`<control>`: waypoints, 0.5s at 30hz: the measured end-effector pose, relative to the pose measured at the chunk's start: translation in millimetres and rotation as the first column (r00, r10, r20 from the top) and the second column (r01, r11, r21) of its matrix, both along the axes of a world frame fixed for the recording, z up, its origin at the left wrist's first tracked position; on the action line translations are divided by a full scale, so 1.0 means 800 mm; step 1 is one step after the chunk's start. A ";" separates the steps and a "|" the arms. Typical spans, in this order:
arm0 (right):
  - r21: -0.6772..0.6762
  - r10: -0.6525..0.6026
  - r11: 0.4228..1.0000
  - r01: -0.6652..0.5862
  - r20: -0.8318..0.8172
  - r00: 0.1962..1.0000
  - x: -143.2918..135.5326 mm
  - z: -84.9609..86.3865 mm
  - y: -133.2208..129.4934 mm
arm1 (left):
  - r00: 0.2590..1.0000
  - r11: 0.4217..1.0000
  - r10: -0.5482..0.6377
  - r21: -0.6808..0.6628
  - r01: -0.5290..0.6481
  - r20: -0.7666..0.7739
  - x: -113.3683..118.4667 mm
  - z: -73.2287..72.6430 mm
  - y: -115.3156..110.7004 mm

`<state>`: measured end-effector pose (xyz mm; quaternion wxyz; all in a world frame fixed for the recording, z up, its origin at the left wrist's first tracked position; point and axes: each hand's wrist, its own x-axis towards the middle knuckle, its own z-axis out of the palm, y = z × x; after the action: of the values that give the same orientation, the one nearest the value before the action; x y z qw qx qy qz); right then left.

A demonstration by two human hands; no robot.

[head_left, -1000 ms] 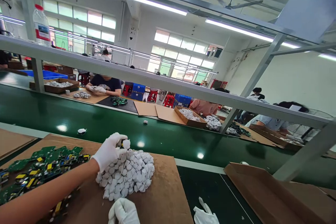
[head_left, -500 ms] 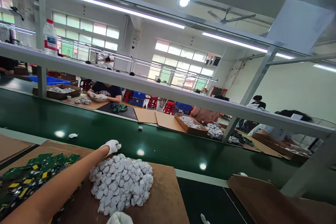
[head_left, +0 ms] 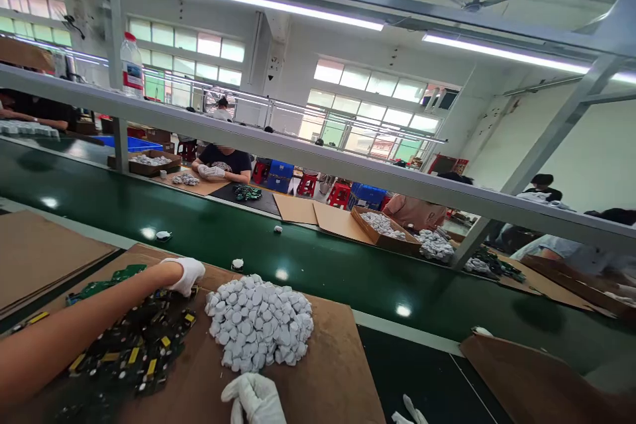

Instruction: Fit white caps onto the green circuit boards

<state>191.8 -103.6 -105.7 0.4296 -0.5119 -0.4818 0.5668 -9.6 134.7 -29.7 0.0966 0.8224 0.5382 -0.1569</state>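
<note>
My left hand (head_left: 189, 276), in a white glove, reaches in from the left over a heap of circuit boards (head_left: 136, 344) with yellow parts. Its fingers point down and partly hide one another. My right hand (head_left: 254, 399), also gloved, is at the bottom edge, just below a pile of small white round pieces (head_left: 261, 324). Its fingers are curled in, and whatever they hold is hidden. Both heaps lie on a brown cardboard sheet (head_left: 332, 358). A small white piece on a dark base (head_left: 237, 265) sits on the green belt (head_left: 328, 271) just beyond the pile.
More small pieces (head_left: 163, 236) stand on the belt. A white glove (head_left: 410, 411) shows on the black surface at lower right. Cardboard (head_left: 527, 371) lies further right. Metal posts (head_left: 477, 245) and a shelf rail (head_left: 298, 142) cross ahead. People (head_left: 223, 162) work across the belt.
My left hand has drawn back from the belt to above the circuit boards. A white piece now stands on the belt near where it was. More of my right hand shows; the view has shifted.
</note>
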 end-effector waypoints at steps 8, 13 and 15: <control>0.058 -0.102 0.994 0.091 0.221 0.970 0.000 0.008 -0.009 | 0.989 0.971 -0.138 0.190 0.145 -0.051 0.013 0.027 -0.049; 0.160 -0.214 0.974 0.163 0.391 0.895 0.033 0.012 -0.014 | 0.968 0.924 -0.244 0.317 0.212 0.065 0.028 0.039 -0.118; 0.213 -0.268 0.959 0.189 0.457 0.848 0.055 0.016 -0.008 | 0.944 0.913 -0.307 0.319 0.255 0.124 0.036 0.029 -0.158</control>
<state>235.7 -110.4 -93.0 0.4005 -0.6542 -0.5526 0.3259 19.0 8.0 -6.8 -0.0066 0.9069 0.4211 -0.0146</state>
